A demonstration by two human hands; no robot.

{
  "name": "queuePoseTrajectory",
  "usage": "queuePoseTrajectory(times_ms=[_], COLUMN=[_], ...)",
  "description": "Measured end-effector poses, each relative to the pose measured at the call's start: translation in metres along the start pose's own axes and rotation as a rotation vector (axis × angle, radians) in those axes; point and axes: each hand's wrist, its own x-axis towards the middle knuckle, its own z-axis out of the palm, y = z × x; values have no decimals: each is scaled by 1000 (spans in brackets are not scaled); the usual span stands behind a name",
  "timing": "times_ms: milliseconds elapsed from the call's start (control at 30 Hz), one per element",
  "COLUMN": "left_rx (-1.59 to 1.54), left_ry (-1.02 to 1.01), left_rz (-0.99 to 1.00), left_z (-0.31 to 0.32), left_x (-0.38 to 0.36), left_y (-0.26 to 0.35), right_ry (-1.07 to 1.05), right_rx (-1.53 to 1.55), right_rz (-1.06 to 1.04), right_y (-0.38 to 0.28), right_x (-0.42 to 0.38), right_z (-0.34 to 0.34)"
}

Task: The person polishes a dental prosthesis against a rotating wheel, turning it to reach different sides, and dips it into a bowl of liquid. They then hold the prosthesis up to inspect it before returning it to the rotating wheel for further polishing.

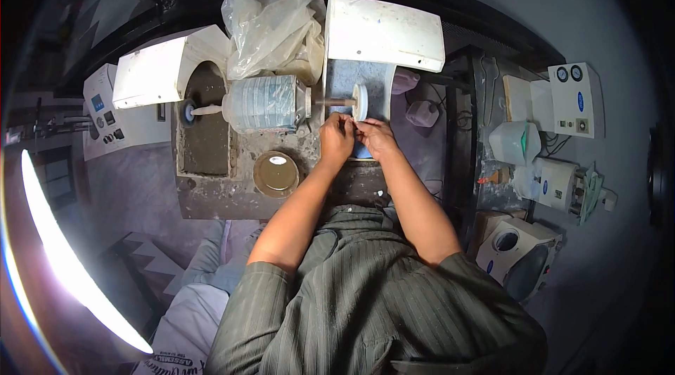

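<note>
A pale, disc-shaped polishing wheel [361, 102] sits on the right end of a spindle [334, 102] coming out of a motor [271, 104] that is wrapped in clear ribbed plastic. Just below the wheel, my left hand [337, 141] and my right hand [377, 140] are close together. Both have bent fingers pinched near the wheel's lower edge. Whatever lies between the fingertips is too small or hidden to make out. Behind the wheel is a blue-lined tray [341, 78] under a white hood [385, 32].
Left of my hands stands a round bowl of murky liquid [275, 174]. A second wheel [188, 112] is at the motor's left end, beside another white hood [158, 69]. A crumpled plastic bag [271, 34] lies behind the motor. White gauged equipment [576, 100] stands right. Another person's sleeve [200, 273] shows lower left.
</note>
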Motion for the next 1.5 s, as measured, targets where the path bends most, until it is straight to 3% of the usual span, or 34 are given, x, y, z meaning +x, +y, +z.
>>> queuePoseTrajectory(times_ms=[233,300,467,833,900,967,1033,1100,1267,1333,1500], left_rx=[5,-325,-571,-106,-195,-285,-535,-530,-512,-201,25], left_ry=[-14,-40,-78,-8,-39,-68,-60,-69,-67,-33,38], left_rz=[-42,-206,-334,-184,-225,-269,-308,-295,-255,-99,-17], left_z=[4,3,2,10,8,6,5,3,7,7,10], left_x=[-2,-4,-3,7,5,1,-2,-3,-6,-6,0], left_y=[-3,-7,-11,-2,-4,-7,-12,-16,-20,-19,-2], right_ry=[11,-19,-2,108,158,35,41,49,-10,-30,-25], right_rx=[-28,-76,-161,29,29,-100,-177,-254,-106,-57,71], right_rz=[12,3,-19,22,9,3,-21,-45,-16,-6,23], right_y=[-4,-9,-12,-6,-6,-9,-14,-16,-8,-3,2], right_x=[1,-7,-9,3,3,2,-8,-14,-7,-3,6], right_z=[-4,-1,3,-2,0,-2,6,12,5,0,-6])
